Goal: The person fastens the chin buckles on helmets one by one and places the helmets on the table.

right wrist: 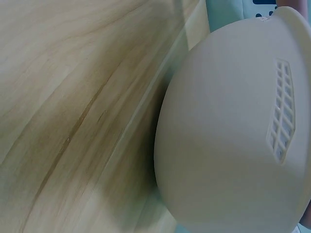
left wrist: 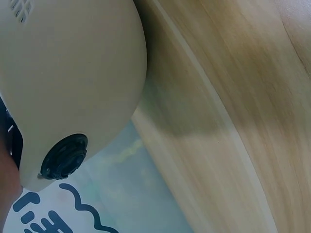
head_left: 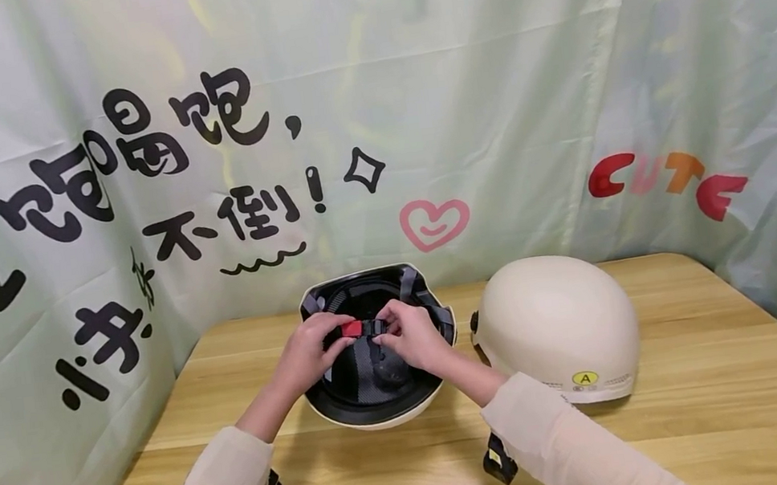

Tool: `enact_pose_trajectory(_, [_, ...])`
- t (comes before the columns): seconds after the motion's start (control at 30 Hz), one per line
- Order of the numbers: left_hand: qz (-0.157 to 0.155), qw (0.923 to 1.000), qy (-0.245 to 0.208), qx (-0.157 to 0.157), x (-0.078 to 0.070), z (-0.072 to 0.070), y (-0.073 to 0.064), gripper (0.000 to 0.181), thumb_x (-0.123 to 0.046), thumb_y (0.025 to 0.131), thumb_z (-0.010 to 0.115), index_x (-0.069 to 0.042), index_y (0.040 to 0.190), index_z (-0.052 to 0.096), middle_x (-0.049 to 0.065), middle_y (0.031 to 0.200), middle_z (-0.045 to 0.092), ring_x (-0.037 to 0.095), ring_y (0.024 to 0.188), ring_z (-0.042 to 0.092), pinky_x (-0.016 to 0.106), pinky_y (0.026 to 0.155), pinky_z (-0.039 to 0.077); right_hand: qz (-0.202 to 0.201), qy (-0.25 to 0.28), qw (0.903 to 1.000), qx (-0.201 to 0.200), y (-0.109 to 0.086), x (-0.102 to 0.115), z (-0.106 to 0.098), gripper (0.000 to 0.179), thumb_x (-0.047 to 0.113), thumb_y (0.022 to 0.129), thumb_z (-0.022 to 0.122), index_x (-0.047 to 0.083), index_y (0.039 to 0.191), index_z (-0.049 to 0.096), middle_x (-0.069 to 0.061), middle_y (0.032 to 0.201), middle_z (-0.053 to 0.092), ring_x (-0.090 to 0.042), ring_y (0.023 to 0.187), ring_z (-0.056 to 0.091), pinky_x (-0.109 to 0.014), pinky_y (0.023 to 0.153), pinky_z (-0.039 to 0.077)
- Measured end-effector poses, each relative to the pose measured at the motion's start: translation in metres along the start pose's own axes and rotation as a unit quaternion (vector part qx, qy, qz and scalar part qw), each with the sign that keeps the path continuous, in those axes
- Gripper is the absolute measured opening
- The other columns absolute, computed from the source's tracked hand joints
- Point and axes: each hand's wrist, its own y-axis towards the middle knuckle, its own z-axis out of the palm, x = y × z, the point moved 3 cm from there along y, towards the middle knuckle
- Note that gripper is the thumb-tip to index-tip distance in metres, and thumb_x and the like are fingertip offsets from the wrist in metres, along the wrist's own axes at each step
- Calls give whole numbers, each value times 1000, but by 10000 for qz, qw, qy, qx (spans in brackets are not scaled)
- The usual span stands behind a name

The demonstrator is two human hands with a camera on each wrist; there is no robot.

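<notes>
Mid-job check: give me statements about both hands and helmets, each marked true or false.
The grip of the left hand pinches the red plastic buckle piece. True.
The black-lined, cream hard-shell helmet under the hands lies opening up. True.
Another cream, rounded helmet, with a yellow circular sticker, stands dome-up on the pale wooden table. True.
The dome-up helmet is left of the black-lined one. False: right of it.
The right hand touches the dome-up helmet. False: it holds the black plastic buckle piece.

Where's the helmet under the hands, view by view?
Head: helmet just below centre, open side toward the camera.
Left wrist: helmet at upper left, seen from outside.
Right wrist: helmet across the right half, seen from outside.
Shared landmark: wooden table, in all three.
</notes>
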Motion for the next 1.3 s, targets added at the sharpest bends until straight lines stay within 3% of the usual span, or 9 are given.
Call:
enact_pose_trajectory(0.17, [-84, 9995, -52, 300, 2, 2, 0, 25, -7, 72, 78, -3, 95, 69, 9, 91, 69, 22, 87, 61, 38, 77, 51, -80, -103, 9998, 172, 0, 1, 0, 18, 1, 75, 73, 0, 88, 61, -11, 81, 68, -15, 67, 65, -22, 61, 52])
enact_pose_trajectory(0.37, [-198, 9985, -96, 494, 2, 4, 2, 23, -6, 73, 77, -2, 93, 67, 9, 90, 68, 22, 86, 58, 38, 76, 50, -637, -280, 9969, 355, 3, -2, -3, 16, 1, 76, 73, 0, 88, 62, -10, 75, 67, -13, 63, 61, -18, 57, 48])
enact_pose_trajectory(0.63, [217, 9994, -113, 261, -1, 5, -1, 23, -4, 71, 78, -1, 92, 68, 10, 88, 69, 23, 87, 61, 38, 78, 52, -866, -243, 9940, 617, 5, -4, -5, 15, 2, 77, 72, 0, 90, 64, -11, 76, 68, -11, 64, 62, -15, 57, 47])
enact_pose_trajectory(1.3, [431, 9989, -151, -39, -8, 4, -1, 23, 0, 70, 78, 0, 90, 68, 10, 87, 69, 22, 86, 61, 37, 77, 52, -1085, -316, 9920, 562, 4, 5, -2, 14, 2, 77, 73, 0, 88, 65, -12, 77, 69, -14, 65, 65, -12, 58, 47])
